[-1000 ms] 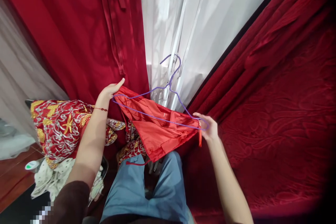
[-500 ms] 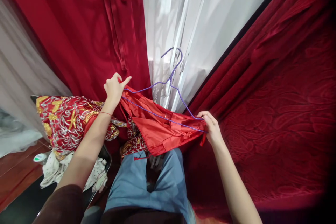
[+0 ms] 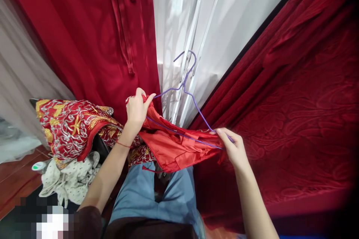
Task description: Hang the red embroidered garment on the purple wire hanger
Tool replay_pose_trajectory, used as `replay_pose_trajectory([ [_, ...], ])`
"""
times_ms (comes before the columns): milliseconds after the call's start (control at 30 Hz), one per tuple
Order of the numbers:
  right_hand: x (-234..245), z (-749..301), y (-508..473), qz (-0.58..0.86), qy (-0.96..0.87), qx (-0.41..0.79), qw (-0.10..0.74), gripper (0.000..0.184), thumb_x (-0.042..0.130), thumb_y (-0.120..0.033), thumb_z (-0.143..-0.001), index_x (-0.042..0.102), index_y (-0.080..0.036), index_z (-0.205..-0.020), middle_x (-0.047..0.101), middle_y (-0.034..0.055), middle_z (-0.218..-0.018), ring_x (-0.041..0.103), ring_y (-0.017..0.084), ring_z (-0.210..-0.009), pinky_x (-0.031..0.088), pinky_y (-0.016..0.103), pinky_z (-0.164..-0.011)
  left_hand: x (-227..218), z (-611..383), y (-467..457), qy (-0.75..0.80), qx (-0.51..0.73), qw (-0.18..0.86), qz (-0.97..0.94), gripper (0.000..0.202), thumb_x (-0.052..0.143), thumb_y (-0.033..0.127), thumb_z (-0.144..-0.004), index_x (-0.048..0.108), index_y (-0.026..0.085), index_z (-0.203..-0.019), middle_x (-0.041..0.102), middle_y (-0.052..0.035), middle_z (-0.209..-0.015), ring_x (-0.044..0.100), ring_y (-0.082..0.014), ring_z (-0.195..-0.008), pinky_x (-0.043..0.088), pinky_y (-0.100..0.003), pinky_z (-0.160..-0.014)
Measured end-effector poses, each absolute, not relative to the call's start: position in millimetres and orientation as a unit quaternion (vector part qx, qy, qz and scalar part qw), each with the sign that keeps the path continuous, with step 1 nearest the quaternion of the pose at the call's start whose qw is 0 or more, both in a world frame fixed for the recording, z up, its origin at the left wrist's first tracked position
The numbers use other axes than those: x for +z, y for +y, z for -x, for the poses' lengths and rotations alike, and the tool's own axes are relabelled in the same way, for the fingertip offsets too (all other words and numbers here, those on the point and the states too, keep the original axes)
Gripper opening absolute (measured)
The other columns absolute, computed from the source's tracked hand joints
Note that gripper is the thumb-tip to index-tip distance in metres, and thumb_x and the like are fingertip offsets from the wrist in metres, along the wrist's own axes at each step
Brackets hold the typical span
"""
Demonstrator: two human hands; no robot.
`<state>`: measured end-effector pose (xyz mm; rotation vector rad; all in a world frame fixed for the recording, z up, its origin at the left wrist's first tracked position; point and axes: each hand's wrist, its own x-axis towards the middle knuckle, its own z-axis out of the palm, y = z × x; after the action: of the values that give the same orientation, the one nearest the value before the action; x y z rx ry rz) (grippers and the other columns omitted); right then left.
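Red garment [image 3: 175, 153], spread between 2 hands [image 3: 136, 110]

purple hanger [image 3: 183, 84], bright red cloth [image 3: 174, 153] — red fabric [image 3: 66, 130] in gold and silver swirls — dark-dotted white bundle [image 3: 73, 181]

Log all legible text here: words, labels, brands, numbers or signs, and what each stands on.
No text can be read.
Small white container, left: green mark on top, too small to read.
Pixelated patch, lower left: nothing legible.
Red garment and purple hanger: no lettering visible.
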<state>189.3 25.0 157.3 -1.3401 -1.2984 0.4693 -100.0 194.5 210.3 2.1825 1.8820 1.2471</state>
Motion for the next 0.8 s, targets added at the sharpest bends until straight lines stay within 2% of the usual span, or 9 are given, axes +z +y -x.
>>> replay_pose_trajectory([
  [100, 161.0, -189.7, 21.8, 0.585, -0.567, 0.159, 0.558, 0.029, 0.061, -0.045, -0.088, 0.076, -0.020, -0.082, 0.073, 0.0027, -0.083, 0.067, 0.019, -0.082, 0.051, 0.029, -0.081, 207.3, 129.6, 198.0, 0.609, 0.401, 0.005, -0.684, 0.044, 0.069, 0.051, -0.080, 0.056, 0.018, -0.105, 0.063, -0.0049, -0.082, 0.064, -0.0226, -0.077, 0.046, -0.028, -0.074],
  [167, 159.8, -187.5, 23.2, 0.594, -0.570, 0.127, 0.554, 0.030, 0.061, -0.045, -0.089, 0.074, -0.020, -0.081, 0.072, 0.0025, -0.082, 0.067, 0.019, -0.081, 0.050, 0.028, -0.079, 209.3, 153.9, 201.9, 0.666, 0.346, -0.016, -0.661, 0.046, 0.073, 0.045, -0.077, 0.058, 0.016, -0.109, 0.064, -0.0092, -0.084, 0.065, -0.0278, -0.081, 0.048, -0.033, -0.076],
  [267, 153.8, -180.8, 27.8, 0.604, -0.565, 0.081, 0.557, 0.029, 0.062, -0.044, -0.088, 0.073, -0.019, -0.080, 0.072, 0.0023, -0.081, 0.066, 0.018, -0.078, 0.050, 0.027, -0.075, 215.1, 180.8, 207.1, 0.731, 0.240, -0.042, -0.637, 0.036, 0.064, 0.045, -0.082, 0.067, 0.014, -0.100, 0.067, -0.0173, -0.087, 0.066, -0.0381, -0.091, 0.049, -0.044, -0.080],
  [333, 148.9, -176.2, 30.3, 0.606, -0.565, 0.055, 0.558, 0.028, 0.061, -0.043, -0.089, 0.073, -0.019, -0.082, 0.072, 0.0021, -0.081, 0.066, 0.018, -0.077, 0.049, 0.026, -0.074, 216.0, 186.6, 211.3, 0.738, 0.208, -0.041, -0.641, 0.036, 0.057, 0.048, -0.084, 0.071, 0.015, -0.093, 0.068, -0.0198, -0.089, 0.066, -0.0408, -0.094, 0.049, -0.048, -0.081],
  [567, 142.4, -178.3, 30.7, 0.619, -0.570, -0.031, 0.539, 0.028, 0.059, -0.042, -0.091, 0.073, -0.019, -0.088, 0.074, 0.0029, -0.083, 0.067, 0.017, -0.074, 0.049, 0.025, -0.071, 186.4, 133.4, 240.8, 0.642, 0.248, 0.091, -0.720, 0.032, 0.051, 0.036, -0.086, 0.071, 0.011, -0.086, 0.072, -0.0210, -0.090, 0.069, -0.0320, -0.090, 0.050, -0.034, -0.077],
  [667, 146.4, -183.6, 25.9, 0.623, -0.577, -0.069, 0.524, 0.027, 0.058, -0.041, -0.092, 0.073, -0.019, -0.089, 0.074, 0.0031, -0.084, 0.067, 0.016, -0.071, 0.048, 0.024, -0.069, 173.7, 98.0, 254.9, 0.598, 0.296, 0.149, -0.730, 0.025, 0.052, 0.029, -0.085, 0.068, 0.012, -0.079, 0.072, -0.0181, -0.085, 0.069, -0.0280, -0.084, 0.049, -0.031, -0.075],
  [800, 156.9, -187.5, 16.4, 0.623, -0.598, -0.106, 0.492, 0.028, 0.058, -0.042, -0.092, 0.073, -0.019, -0.087, 0.074, 0.0035, -0.082, 0.066, 0.015, -0.066, 0.048, 0.024, -0.067, 164.4, 65.9, 268.3, 0.564, 0.322, 0.189, -0.736, 0.025, 0.052, 0.029, -0.085, 0.063, 0.013, -0.069, 0.070, -0.0140, -0.076, 0.068, -0.0248, -0.076, 0.047, -0.029, -0.069],
])
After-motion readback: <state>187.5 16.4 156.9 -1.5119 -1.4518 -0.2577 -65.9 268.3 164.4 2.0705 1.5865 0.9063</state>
